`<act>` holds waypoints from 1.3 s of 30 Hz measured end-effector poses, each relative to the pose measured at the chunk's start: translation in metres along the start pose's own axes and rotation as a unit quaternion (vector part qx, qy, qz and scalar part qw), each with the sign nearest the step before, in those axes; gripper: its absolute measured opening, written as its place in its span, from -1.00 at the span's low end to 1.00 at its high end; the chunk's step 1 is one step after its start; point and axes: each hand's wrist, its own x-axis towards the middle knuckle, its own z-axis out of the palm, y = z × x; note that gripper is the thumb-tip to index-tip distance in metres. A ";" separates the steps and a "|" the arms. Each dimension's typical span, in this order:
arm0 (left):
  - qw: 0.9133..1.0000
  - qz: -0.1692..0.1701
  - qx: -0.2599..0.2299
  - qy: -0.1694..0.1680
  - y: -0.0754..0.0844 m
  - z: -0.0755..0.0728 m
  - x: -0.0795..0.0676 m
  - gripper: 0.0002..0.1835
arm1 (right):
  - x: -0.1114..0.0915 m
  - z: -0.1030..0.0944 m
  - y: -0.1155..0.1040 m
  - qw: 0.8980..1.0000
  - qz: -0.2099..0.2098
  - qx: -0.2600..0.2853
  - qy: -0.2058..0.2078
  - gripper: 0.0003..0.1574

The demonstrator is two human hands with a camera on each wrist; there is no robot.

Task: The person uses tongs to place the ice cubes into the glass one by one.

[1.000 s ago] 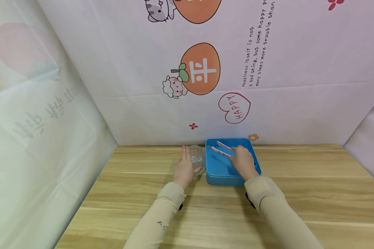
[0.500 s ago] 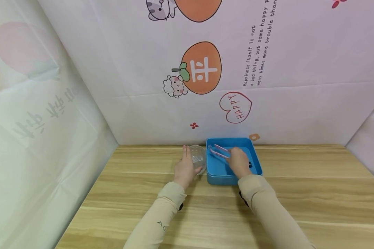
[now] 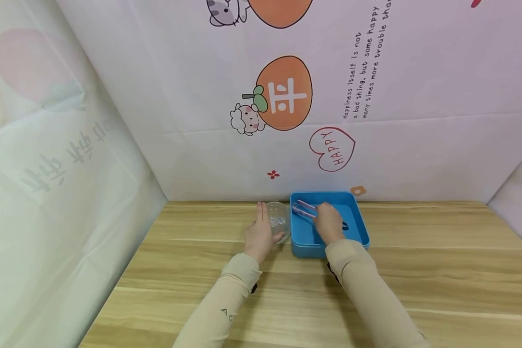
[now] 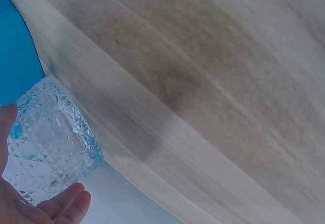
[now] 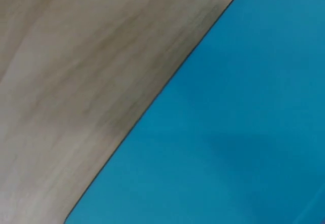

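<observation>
In the head view my left hand (image 3: 260, 236) holds a clear cut-glass cup (image 3: 280, 223), fingers along its left side and thumb at the front. The left wrist view shows the glass's diamond pattern (image 4: 51, 137) between thumb and fingers. My right hand (image 3: 328, 222) grips pink tongs (image 3: 306, 204) inside a square blue box (image 3: 322, 250). Their tips are at the box's back left corner, around a small clear piece (image 3: 297, 207) that is hard to make out. Only the box (image 5: 228, 132) and tabletop show in the right wrist view, without the hand.
A small black item (image 3: 345, 225) lies in the box, just right of my right hand. The box stands against the glass's right side on the wooden table (image 3: 439, 261). Behind both rises a white printed cloth wall (image 3: 200, 159).
My right hand has moved left with the tongs, and their arms have come closer together near the clear piece. More of the black item shows. The left hand stays at the glass.
</observation>
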 end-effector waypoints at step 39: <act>1.000 -0.003 -0.024 -0.004 0.000 0.000 0.000 0.08 | -0.010 -0.013 0.016 0.999 -0.008 0.043 0.005 -0.62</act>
